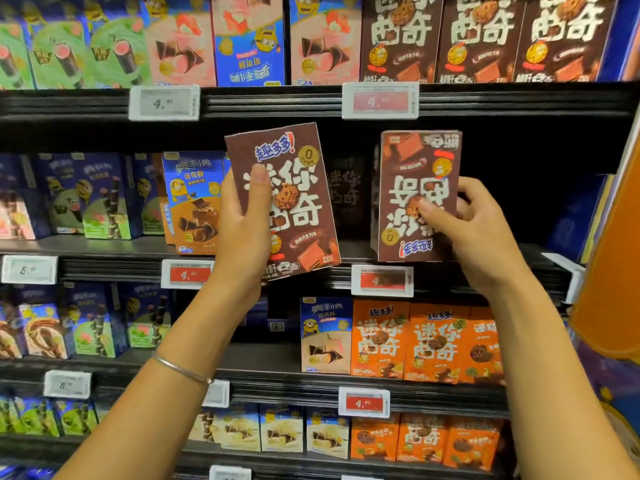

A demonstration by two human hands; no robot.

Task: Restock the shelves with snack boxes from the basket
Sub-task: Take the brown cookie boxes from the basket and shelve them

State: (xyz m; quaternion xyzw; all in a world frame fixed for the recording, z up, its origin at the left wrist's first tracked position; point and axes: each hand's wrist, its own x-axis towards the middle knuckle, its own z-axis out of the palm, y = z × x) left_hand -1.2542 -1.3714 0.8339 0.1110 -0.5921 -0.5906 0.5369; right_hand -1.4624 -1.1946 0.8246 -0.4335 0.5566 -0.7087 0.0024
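Observation:
My left hand [244, 220] grips a brown cookie box [294, 188], upright and tilted a little, in front of the middle shelf [114, 249]. My right hand [474, 230] holds a second brown cookie box [415, 168] upside down, its lower edge at the front of that shelf. Between the two boxes a dim brown box [346, 188] stands deep in the shelf's dark gap. The basket is out of view.
Blue snack boxes [192, 199] stand left of my left hand. Brown boxes [481, 36] fill the shelf above, orange boxes [426, 341] the one below. Price tags [381, 280] line the shelf edges. An orange panel [613, 271] juts in at the right.

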